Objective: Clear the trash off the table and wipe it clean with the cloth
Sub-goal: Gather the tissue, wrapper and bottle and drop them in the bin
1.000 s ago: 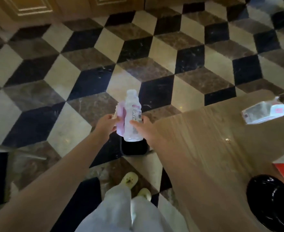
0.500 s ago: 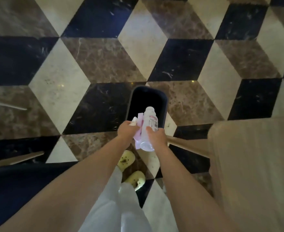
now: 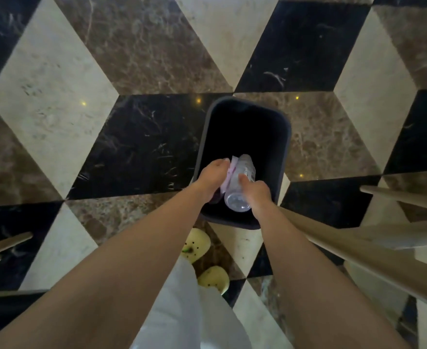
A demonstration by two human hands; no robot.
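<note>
Head view, looking straight down. I see both bare forearms reaching forward over a dark bin (image 3: 286, 137) that stands on the patterned marble floor (image 3: 56, 79). Left hand (image 3: 212, 180) is curled closed around a crumpled pink-and-white wrapper (image 3: 229, 176), fingers wrapped over its upper edge; the wrapper lies pressed against the side of the bottle. Right hand (image 3: 255, 191) is closed on a clear plastic bottle (image 3: 240, 187), thumb along its labelled side, the remaining fingers hidden behind it, so I cannot tell how firmly they close. The bottle is tilted with its base toward the camera and its neck end pointing down into the bin; the cap end is lost in the dark interior. Both items sit between the two hands, inside the outline of the bin opening, near its closer rim; whether they are below the rim I cannot tell. Bin interior reads black, contents not visible. Below the arms: pale trousers (image 3: 189, 311) and two yellow-green perforated shoes (image 3: 198, 245) on the floor just short of the bin. A light wooden table leg (image 3: 346, 250) angles in from the right, beside the right forearm. Cloth not in view.
</note>
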